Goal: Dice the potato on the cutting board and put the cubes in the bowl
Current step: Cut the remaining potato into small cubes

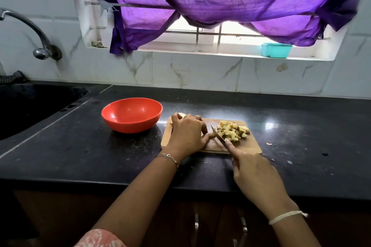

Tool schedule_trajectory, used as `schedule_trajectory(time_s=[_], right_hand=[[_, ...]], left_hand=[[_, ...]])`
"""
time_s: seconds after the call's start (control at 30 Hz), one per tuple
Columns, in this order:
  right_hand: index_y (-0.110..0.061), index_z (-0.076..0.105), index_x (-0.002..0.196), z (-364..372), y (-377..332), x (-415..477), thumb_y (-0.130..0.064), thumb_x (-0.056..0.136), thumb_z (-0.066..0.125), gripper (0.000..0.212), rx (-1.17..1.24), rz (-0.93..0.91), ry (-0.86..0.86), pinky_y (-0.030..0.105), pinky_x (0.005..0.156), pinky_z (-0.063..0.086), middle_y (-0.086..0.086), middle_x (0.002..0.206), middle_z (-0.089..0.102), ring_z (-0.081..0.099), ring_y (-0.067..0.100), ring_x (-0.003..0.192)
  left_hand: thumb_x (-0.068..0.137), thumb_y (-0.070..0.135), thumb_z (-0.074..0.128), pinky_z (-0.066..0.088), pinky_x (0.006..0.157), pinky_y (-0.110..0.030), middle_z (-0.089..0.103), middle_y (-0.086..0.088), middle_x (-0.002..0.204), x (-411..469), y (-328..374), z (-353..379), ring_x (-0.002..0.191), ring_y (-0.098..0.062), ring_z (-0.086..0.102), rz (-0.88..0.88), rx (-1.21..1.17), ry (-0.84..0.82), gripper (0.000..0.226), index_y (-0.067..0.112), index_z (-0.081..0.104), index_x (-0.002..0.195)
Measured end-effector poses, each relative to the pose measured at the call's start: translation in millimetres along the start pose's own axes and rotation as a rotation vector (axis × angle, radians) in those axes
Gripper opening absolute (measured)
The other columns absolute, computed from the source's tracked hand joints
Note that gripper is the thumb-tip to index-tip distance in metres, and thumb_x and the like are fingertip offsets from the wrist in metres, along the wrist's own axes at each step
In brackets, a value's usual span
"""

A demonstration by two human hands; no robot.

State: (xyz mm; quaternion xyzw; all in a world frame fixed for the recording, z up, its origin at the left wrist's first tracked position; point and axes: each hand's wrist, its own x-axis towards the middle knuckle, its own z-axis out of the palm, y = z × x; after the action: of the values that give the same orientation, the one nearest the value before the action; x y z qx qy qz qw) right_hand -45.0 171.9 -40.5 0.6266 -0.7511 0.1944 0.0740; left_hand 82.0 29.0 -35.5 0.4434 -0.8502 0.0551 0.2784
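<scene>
A wooden cutting board lies on the black counter. A pile of several potato cubes sits on its right half. My left hand is curled over the board's left half, its fingertips pinching a small leftover potato piece. My right hand grips a knife by the handle, forefinger along the spine; the blade stands between the piece and the pile. Another pale potato bit peeks out behind my left hand. A red bowl stands empty to the left of the board.
A dark sink with a tap lies at the far left. Small peel scraps lie on the counter right of the board. A teal box rests on the window sill under a purple curtain.
</scene>
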Motion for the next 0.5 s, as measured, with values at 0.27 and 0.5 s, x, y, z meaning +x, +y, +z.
schedule_trajectory(time_s=[0.27, 0.5], right_hand=[[-0.042, 0.021, 0.150, -3.0, -11.2, 9.6, -0.020, 0.097, 0.041, 0.061, -0.122, -0.028, -0.046, 0.032, 0.076, 0.049, 0.001, 0.114, 0.061, 0.061, 0.020, 0.101], [-0.046, 0.032, 0.145, -12.6, -4.6, 16.9, -0.022, 0.097, 0.044, 0.055, -0.045, -0.037, -0.073, 0.034, 0.085, 0.049, -0.001, 0.127, 0.050, 0.055, 0.020, 0.111]], left_hand=[[0.089, 0.048, 0.058, 0.017, 0.096, -0.043, 0.062, 0.015, 0.114, 0.5, -0.3, -2.2, 0.110, -0.011, 0.051, 0.027, -0.025, -0.027, 0.025, 0.029, 0.073, 0.092], [0.089, 0.048, 0.058, 0.019, 0.099, -0.045, 0.064, 0.016, 0.111, -0.1, 0.2, -4.0, 0.111, -0.010, 0.051, 0.008, -0.043, -0.032, 0.023, 0.030, 0.073, 0.092]])
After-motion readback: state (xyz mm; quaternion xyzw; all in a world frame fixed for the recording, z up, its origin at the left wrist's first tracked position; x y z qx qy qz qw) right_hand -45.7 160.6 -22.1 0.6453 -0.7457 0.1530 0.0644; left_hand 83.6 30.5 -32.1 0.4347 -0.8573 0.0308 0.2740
